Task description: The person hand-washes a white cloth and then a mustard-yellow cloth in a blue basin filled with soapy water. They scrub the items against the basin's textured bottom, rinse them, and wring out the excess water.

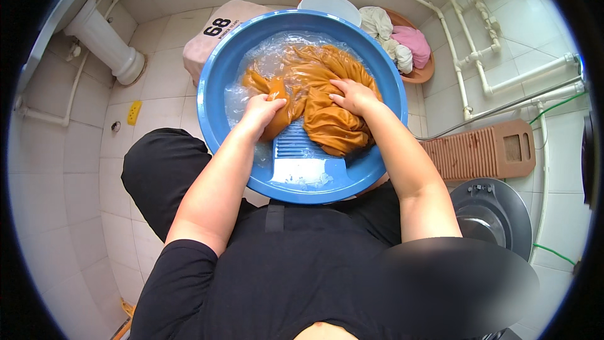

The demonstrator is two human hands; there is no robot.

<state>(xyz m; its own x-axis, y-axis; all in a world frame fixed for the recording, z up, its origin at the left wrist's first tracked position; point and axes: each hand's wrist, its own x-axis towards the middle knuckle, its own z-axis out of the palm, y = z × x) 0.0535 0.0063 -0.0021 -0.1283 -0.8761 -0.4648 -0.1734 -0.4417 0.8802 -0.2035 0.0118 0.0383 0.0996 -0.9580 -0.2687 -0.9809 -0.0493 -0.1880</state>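
Cloth [336,126] lies wet toward the basin's [208,104] right edge; left hand [261,112] pinches one fold firmly, right hand [353,96], fingers loosely spread, seemingly steadies the heap.

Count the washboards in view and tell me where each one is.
2: a blue washboard inside the basin, partly covered by the cloth, and a brown washboard to the basin's right. Others could be hidden.

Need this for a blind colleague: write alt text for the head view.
A left hand grips wet orange-brown cloth, the right hand on it, in a ridged blue basin of water; a brown washboard is at right.
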